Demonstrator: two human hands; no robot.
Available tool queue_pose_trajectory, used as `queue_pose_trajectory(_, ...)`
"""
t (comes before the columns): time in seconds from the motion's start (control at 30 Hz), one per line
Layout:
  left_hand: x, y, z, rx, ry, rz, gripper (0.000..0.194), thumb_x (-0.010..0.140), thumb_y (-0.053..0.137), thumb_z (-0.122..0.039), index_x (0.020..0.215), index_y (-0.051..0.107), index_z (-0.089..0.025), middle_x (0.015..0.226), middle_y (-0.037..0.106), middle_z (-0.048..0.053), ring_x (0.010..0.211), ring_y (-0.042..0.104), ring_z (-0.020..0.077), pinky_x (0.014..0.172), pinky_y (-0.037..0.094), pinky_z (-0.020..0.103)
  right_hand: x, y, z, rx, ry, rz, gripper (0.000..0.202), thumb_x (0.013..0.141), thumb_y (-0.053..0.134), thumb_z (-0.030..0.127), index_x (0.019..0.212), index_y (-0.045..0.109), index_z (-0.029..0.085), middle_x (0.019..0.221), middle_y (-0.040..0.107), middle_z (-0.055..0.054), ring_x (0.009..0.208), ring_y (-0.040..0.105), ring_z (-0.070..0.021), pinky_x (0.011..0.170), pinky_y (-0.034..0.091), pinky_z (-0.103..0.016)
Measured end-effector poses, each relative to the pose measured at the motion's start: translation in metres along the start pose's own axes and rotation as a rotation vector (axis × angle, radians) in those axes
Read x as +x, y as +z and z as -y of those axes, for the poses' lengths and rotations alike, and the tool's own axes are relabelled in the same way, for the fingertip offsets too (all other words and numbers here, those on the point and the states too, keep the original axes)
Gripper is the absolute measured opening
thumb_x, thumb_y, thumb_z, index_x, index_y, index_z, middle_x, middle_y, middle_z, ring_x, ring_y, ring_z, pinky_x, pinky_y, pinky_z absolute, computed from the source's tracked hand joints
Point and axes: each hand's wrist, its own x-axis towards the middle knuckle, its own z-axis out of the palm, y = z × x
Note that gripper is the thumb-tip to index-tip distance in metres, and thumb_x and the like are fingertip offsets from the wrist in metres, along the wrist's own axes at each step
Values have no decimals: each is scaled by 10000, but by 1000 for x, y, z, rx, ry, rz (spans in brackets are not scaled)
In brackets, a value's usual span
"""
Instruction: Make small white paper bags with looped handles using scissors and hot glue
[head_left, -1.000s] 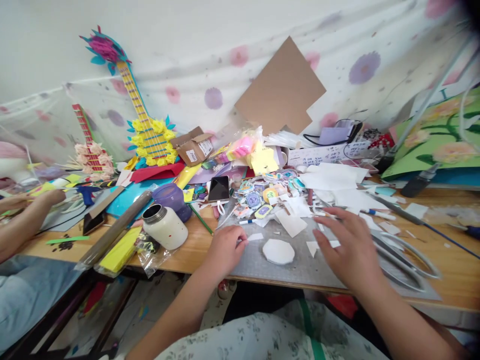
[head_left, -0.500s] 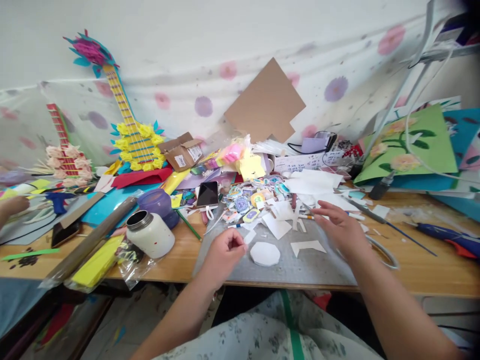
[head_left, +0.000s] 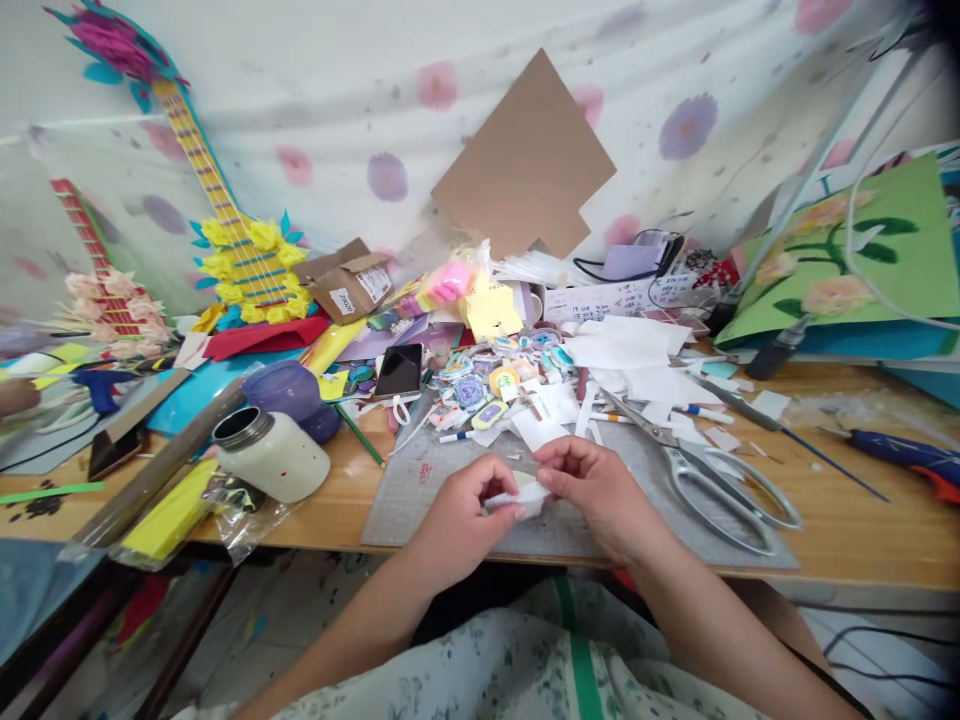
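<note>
My left hand (head_left: 476,505) is closed on a small white paper piece (head_left: 531,497), thumb on top and fingers curled beneath. My right hand (head_left: 596,490) pinches the same piece at its far right edge, between thumb and fingertips. The paper is raised above the front of a grey cutting mat (head_left: 442,500) and looks bent; its full outline is hidden by my fingers. To the right of my right hand lie large metal scissors (head_left: 694,468), their blades reaching into paper scraps. Beyond my hands is a heap of small coloured paper cutouts (head_left: 487,385).
A white jar (head_left: 281,462) stands open at the left beside a purple pot (head_left: 283,393). A phone (head_left: 400,371) lies behind the mat. A blue glue gun (head_left: 900,452) is at the far right. Another person's hand (head_left: 16,397) shows at the left edge.
My hands have come together over the mat and picked up a white paper piece. The right hand has moved left, away from the scissors, which now show fully. The view has shifted slightly.
</note>
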Motion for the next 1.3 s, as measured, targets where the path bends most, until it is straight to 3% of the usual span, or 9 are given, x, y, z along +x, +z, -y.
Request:
queue_pose_trajectory(0.17,-6,-4,11,-261,-182,57,347,650,723,-278,923,536,-176,714,537,-44,602,509,107,561,366,227,0,-8,-9,56,4,-48,234,602,783,302,752,656,176,592,587,43,542,523,-90,520,429,-219)
queue_pose_trajectory(0.27,-10,-4,12,-266,-243,70,259,704,671,-334,858,584,-145,628,536,-42,524,504,99,522,354,223,-4,-9,-9,55,10,-52,226,607,781,286,775,670,183,619,616,35,581,547,-100,551,439,-225)
queue_pose_trajectory(0.4,-11,-4,10,-200,-210,13,203,725,644,-323,679,552,-147,544,516,-53,489,456,85,505,330,213,-8,-9,-6,40,32,-15,278,603,785,272,847,681,189,735,679,3,672,586,-124,630,458,-248)
queue_pose_trajectory(0.57,-12,-5,9,-130,-178,10,216,757,606,-331,659,528,-156,536,498,-58,485,439,85,496,325,211,-12,-9,-6,7,86,35,188,688,732,333,733,673,160,521,576,44,493,482,-87,509,379,-220)
queue_pose_trajectory(0.77,-14,-8,13,-81,-180,41,300,778,576,-386,586,495,-171,465,425,-73,431,360,75,440,267,211,-13,-12,-7,-21,65,-11,303,766,667,411,604,565,176,481,500,70,459,429,-70,482,334,-203)
queue_pose_trajectory(0.9,-16,-9,13,-107,-188,76,294,781,560,-409,616,530,-167,475,435,-68,430,373,80,429,276,210,-17,-11,-4,3,92,87,354,829,564,500,679,573,179,553,566,35,476,482,-92,482,369,-218)
queue_pose_trajectory(1.03,-16,-11,12,-119,-186,86,294,790,558,-411,634,546,-162,499,451,-61,449,400,82,441,292,208,-19,-7,-5,50,132,157,387,809,581,514,634,562,170,547,567,17,458,469,-94,463,362,-222)
queue_pose_trajectory(1.3,-19,-15,14,-196,-178,91,317,774,565,-438,614,545,-165,481,453,-56,444,374,82,450,271,214,-17,-9,-9,120,96,77,408,754,666,484,550,489,179,453,408,72,441,271,-68,443,164,-222)
